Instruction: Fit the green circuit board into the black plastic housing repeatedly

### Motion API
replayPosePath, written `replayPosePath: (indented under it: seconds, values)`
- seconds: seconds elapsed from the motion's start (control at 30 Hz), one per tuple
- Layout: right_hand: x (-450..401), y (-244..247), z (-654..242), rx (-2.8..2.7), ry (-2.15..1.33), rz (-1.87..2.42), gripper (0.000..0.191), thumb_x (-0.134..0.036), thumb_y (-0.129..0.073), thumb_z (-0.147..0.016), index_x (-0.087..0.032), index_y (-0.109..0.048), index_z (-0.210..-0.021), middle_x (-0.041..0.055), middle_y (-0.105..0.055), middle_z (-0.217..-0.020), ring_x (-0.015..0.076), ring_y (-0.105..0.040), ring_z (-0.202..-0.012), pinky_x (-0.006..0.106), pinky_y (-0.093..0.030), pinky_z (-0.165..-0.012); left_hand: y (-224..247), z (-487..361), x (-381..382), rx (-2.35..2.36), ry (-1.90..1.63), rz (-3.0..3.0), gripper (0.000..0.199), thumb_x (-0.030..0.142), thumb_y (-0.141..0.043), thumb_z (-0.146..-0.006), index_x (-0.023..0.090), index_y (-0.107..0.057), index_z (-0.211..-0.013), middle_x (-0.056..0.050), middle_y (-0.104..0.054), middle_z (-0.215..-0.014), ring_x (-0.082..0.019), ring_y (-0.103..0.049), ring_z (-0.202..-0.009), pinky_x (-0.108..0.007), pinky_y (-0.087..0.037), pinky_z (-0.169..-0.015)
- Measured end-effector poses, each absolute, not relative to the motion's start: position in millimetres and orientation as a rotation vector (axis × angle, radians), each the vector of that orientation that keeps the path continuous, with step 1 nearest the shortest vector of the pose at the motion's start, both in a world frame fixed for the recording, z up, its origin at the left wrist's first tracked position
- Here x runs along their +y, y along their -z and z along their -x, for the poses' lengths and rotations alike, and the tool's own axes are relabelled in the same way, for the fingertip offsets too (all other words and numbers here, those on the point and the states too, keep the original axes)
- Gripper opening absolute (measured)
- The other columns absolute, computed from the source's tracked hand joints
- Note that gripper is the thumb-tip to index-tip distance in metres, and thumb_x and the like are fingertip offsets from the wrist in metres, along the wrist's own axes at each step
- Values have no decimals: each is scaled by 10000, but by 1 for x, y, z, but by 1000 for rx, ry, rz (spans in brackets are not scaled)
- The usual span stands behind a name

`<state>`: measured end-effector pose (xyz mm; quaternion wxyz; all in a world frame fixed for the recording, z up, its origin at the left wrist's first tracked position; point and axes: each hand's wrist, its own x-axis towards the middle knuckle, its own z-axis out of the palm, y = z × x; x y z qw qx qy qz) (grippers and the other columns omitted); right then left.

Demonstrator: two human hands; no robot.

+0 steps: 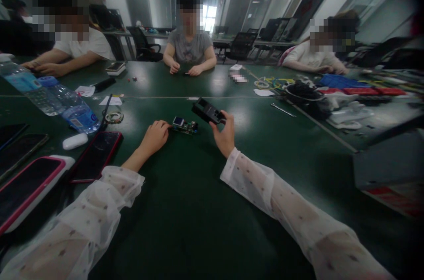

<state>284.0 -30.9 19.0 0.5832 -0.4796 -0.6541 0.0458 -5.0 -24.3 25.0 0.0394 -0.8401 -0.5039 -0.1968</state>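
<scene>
A small green circuit board (184,126) with a little square screen lies on the green table, in front of me. My left hand (155,135) is palm down at the board's left end, fingers curled together and the fingertips closed on its edge. Raised just to the right of the board is a black plastic casing (208,111) with cut-out openings, tilted. My right hand (225,135) grips the casing by its right end, between thumb and fingers.
Water bottles (71,105), a white earphone case (75,141) and several phones (96,156) crowd the left side. A wrench (283,110), cables and a grey box (391,165) are on the right. Co-workers (188,46) sit across the green table (185,209).
</scene>
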Motion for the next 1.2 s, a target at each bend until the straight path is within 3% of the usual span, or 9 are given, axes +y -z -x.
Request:
replayPosePath:
  seconds: [0.57, 0.93, 1.2]
  values:
    - [-31, -18, -248, -1712, -370, 1033, 498, -394, -639, -889, -252, -444, -1325, 111, -526, -1211, 282, -575, -1105, 508, -534, -963, -21, 6, -22, -1537, 592, 2556, 300, 181, -405, -947, 182, -611, -1165, -118, -597, -1201, -259, -532, -1099, -433, -487, -923]
    - [-40, -23, -247, -1714, -290, 994, 523, -405, -582, -922, -321, -368, -1391, 105, -477, -1297, 304, -515, -1209, 543, -497, -1020, -22, 5, -22, -1561, 582, 2563, 318, 176, -419, -934, 191, -615, -1185, -118, -599, -1227, -278, -530, -1117, -459, -484, -940]
    - [-39, -24, -244, -1832, -300, 970, 487, -351, -614, -906, -261, -415, -1341, 117, -515, -1223, 285, -552, -1148, 511, -518, -990, -22, 5, -22, -1557, 559, 2559, 309, 180, -421, -932, 168, -615, -1173, -129, -598, -1227, -280, -526, -1120, -456, -479, -946]
